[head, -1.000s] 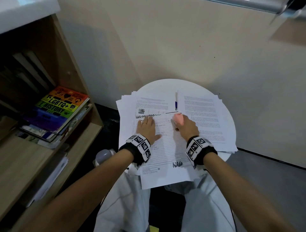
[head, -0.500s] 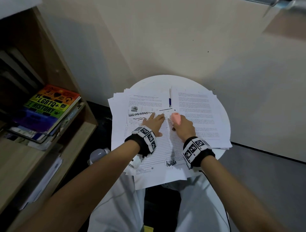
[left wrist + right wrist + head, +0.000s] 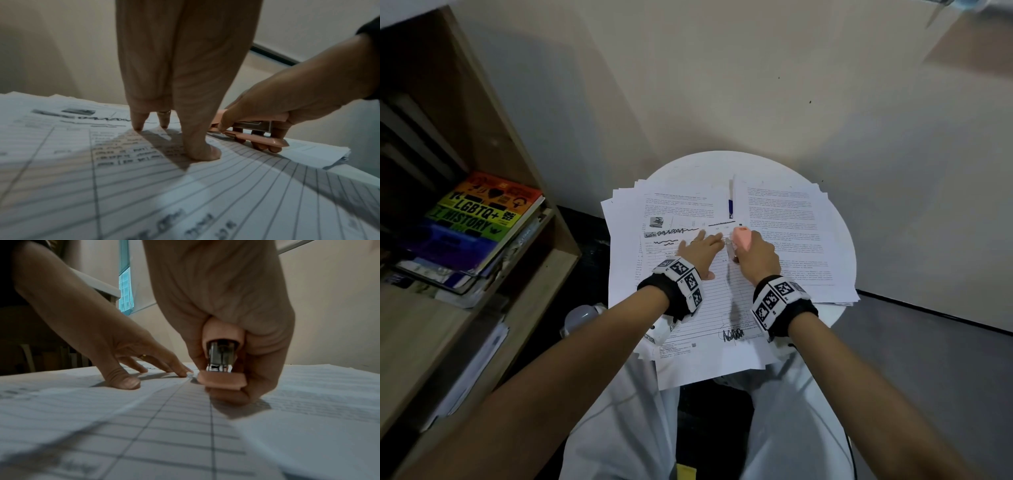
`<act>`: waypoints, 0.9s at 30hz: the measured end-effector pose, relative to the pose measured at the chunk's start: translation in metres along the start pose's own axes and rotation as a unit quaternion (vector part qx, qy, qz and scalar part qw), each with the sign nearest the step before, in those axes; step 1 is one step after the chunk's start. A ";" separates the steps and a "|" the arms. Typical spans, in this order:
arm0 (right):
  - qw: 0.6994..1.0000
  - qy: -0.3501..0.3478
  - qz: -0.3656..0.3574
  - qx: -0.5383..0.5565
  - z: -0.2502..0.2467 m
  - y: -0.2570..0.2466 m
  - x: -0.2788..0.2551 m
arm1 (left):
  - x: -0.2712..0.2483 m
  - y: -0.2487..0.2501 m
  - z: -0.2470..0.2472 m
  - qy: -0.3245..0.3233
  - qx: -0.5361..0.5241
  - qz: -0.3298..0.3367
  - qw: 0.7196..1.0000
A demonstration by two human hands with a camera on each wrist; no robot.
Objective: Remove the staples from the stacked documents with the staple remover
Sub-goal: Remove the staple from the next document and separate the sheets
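Pressing down with straight, spread fingers, the left hand (image 3: pixel 700 251) lies on the lined top sheet of the stacked documents (image 3: pixel 709 308), its thumb planted nearer the person and its fingertips (image 3: pixel 137 125) resting by the sheet's far edge. A ring (image 3: pixel 142 356) shows on one finger. The right hand (image 3: pixel 755 255) sits just beside it, its grip curled tight around the pink staple remover (image 3: pixel 739 238): in the right wrist view the fingers wrap the pink body from both sides, with the metal core (image 3: pixel 221 355) showing between the upper and lower pink shells. The tool's nose points toward the left index fingertip, meeting the paper right next to it; the staple itself is too small to make out. In the left wrist view the tool's lower pink arm (image 3: pixel 257 139) lies flat on the sheet while the right fingers curl beneath and over it.

The documents cover most of the round white bench (image 3: pixel 722 168), fanned out in several overlapping piles, the printed pages on the right (image 3: pixel 784 233) lying under the right wrist's edge. A blue pen (image 3: pixel 730 205) lies between the two far piles. Both wrists carry black bands with white marker tiles (image 3: pixel 683 277). To the left stands a wooden bookshelf (image 3: pixel 524 171) holding a rainbow-covered book titled "LGBTQ+ HISTORY" (image 3: pixel 479 216) on a stack of others.
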State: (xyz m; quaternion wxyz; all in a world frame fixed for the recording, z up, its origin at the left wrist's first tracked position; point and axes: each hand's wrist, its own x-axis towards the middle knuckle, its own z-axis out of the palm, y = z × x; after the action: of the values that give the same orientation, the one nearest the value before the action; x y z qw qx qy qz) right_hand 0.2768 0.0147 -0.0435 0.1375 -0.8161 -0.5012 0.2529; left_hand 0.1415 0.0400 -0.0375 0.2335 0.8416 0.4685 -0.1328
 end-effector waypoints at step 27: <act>0.998 0.043 -0.018 -0.040 0.009 -0.017 -0.005 | 0.011 -0.012 0.007 0.059 -0.020 0.043 0.997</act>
State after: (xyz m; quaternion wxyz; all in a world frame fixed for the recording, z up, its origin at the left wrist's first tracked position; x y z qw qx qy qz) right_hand 0.2567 0.0176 -0.0413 0.1306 -0.8218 -0.5192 0.1952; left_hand 0.1371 0.0493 -0.0513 0.2282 0.8624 0.4473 -0.0634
